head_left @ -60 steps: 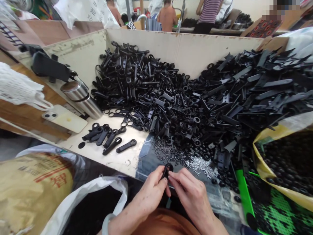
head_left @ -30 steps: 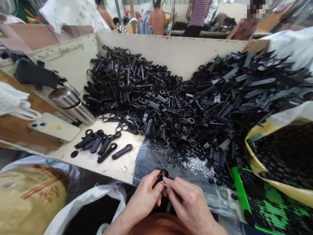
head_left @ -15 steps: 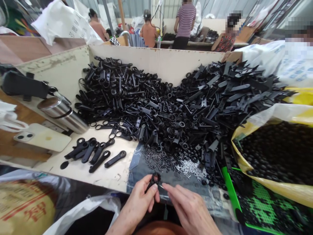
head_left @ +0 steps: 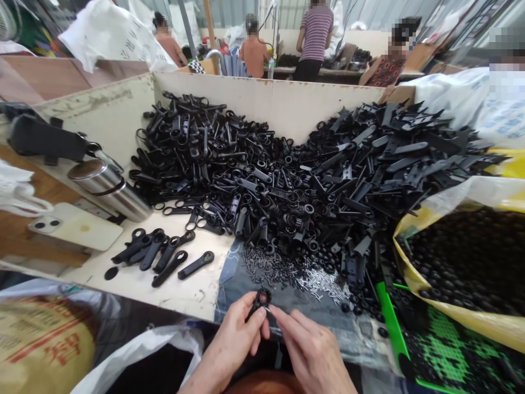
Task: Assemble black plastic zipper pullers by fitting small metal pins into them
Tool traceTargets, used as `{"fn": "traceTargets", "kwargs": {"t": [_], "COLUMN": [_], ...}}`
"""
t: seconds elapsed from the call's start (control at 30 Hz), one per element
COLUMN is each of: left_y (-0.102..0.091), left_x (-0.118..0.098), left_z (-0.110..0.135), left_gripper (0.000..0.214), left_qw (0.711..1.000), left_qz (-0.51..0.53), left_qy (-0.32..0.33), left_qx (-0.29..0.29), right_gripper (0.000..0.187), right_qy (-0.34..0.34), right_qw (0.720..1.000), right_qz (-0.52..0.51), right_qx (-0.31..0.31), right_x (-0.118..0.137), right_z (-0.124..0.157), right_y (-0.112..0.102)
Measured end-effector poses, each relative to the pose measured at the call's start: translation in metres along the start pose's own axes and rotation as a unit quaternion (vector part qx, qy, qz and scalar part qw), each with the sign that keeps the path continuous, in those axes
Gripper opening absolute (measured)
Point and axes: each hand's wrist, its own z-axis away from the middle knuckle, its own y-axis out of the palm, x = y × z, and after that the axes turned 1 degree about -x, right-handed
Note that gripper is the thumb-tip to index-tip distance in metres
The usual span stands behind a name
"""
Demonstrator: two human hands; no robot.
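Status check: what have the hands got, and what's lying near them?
Left hand gripping black plastic ring-ended pull. Right hand pinching small metal pin at it. Loose pins ahead on denim patch.

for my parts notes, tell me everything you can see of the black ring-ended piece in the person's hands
The black ring-ended piece looks like moulded plastic, with a round open ring and a narrow shank. It sits tilted, ring uppermost, its shank running down into the left hand, which pinches it. A thin bright pin shows at the ring's side, near the right hand; whether it touches is unclear.
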Motion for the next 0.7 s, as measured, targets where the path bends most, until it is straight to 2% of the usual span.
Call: {"fn": "traceTargets", "kwargs": {"t": [0.3, 0.53, 0.7], "left_y": [0.000, 0.005, 0.007], "left_x": [0.007, 0.017, 0.014], "left_z": [-0.002, -0.007, -0.009], "left_gripper": [0.040, 0.039, 0.041], "left_qw": [1.000, 0.997, 0.996], "left_qz": [0.016, 0.036, 0.041], "left_qy": [0.002, -0.007, -0.016], "left_qx": [-0.015, -0.061, -0.079], "right_gripper": [0.048, 0.045, 0.046], "right_qy": [0.000, -0.002, 0.000], "right_qw": [0.999, 0.991, 0.985], "right_qz": [0.044, 0.127, 0.171], "right_qx": [-0.020, -0.048, 0.012], "right_x": [0.001, 0.005, 0.009], "right_z": [-0.001, 0.003, -0.004], "right_y": [0.001, 0.016, 0.014]}}
